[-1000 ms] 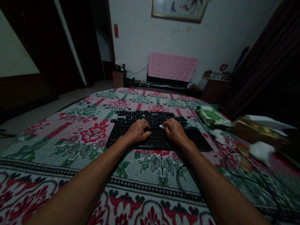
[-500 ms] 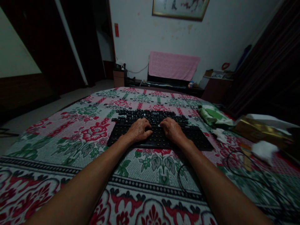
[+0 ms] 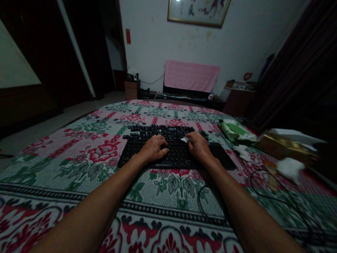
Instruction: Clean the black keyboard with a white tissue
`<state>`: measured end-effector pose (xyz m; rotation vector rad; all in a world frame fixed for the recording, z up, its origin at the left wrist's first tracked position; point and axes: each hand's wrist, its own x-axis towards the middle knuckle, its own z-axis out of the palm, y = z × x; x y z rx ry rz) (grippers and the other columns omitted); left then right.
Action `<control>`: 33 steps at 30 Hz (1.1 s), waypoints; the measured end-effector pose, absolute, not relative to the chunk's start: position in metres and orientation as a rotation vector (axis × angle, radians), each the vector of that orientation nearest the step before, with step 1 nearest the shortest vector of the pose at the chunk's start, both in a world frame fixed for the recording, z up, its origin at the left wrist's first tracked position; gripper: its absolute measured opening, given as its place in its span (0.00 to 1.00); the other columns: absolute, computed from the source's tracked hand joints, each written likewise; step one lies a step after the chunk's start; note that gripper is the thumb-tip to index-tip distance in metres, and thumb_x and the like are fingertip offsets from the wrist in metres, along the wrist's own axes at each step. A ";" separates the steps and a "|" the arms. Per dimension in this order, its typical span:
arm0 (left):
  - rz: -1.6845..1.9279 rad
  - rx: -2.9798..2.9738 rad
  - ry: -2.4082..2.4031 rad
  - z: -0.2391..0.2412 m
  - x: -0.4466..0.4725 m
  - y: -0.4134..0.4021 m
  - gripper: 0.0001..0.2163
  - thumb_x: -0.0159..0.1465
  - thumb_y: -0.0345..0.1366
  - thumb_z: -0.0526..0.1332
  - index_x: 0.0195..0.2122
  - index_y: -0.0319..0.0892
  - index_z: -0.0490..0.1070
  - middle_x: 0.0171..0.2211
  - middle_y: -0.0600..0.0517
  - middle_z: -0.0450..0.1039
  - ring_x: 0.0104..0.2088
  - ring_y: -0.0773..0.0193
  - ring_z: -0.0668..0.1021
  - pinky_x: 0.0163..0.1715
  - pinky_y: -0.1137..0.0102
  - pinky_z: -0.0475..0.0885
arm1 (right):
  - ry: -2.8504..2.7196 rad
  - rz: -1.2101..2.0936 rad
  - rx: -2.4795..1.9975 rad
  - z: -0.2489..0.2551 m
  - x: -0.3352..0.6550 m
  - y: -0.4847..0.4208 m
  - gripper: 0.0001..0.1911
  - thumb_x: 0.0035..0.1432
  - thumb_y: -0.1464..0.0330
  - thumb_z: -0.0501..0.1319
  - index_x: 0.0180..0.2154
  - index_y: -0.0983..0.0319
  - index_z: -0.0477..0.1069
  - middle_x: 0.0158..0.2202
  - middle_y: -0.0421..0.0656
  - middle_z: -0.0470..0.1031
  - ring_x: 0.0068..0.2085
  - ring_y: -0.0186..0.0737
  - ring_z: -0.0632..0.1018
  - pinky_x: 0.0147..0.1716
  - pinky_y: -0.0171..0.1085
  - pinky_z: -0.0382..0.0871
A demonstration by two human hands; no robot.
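Observation:
A black keyboard base [image 3: 177,154], its keycaps off and its key posts bare, lies on a flowered cloth. My left hand [image 3: 154,147] rests on its left half, fingers bent over toward the far edge and thumb apart on the surface, gripping the keyboard base. Over the right half, my right hand [image 3: 198,146] is closed in a pinch on a white tissue [image 3: 185,139], whose tip sticks out to the left. Just behind the base, many loose black keycaps [image 3: 147,132] lie in rows.
On the right are a green wipes pack [image 3: 235,133], a gold box [image 3: 285,146], crumpled white tissues [image 3: 290,168], a wooden-handled brush [image 3: 272,179] and a looping black cable [image 3: 254,189]. A pink towel [image 3: 191,75] covers something by the far wall.
My right hand has shifted slightly right relative to the keyboard base, and more of the white tissue shows. My left hand stays in place on the base. The camera view has tilted a little.

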<state>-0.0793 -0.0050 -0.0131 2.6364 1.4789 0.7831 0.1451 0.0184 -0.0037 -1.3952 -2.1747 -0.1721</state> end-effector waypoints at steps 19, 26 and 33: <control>0.771 2.654 1.474 -0.012 -0.080 -0.005 0.10 0.57 0.39 0.59 0.36 0.41 0.74 0.41 0.49 0.71 0.42 0.59 0.72 0.44 0.65 0.68 | -2.395 -0.142 -1.296 -0.002 0.135 0.011 0.15 0.57 0.78 0.51 0.40 0.62 0.74 0.41 0.46 0.73 0.42 0.38 0.73 0.43 0.33 0.63; 0.802 2.645 1.464 -0.013 -0.079 -0.005 0.09 0.57 0.38 0.59 0.36 0.41 0.73 0.41 0.49 0.71 0.42 0.60 0.72 0.44 0.65 0.68 | -2.105 -0.157 -1.486 0.003 0.150 0.019 0.15 0.55 0.78 0.52 0.41 0.65 0.74 0.40 0.47 0.75 0.42 0.39 0.74 0.45 0.34 0.64; 0.792 2.620 1.477 -0.012 -0.079 -0.006 0.09 0.57 0.38 0.59 0.36 0.41 0.74 0.41 0.48 0.71 0.42 0.59 0.72 0.44 0.65 0.68 | -2.212 -0.100 -1.442 0.001 0.143 0.016 0.15 0.54 0.78 0.53 0.40 0.64 0.74 0.40 0.46 0.75 0.42 0.38 0.74 0.45 0.33 0.64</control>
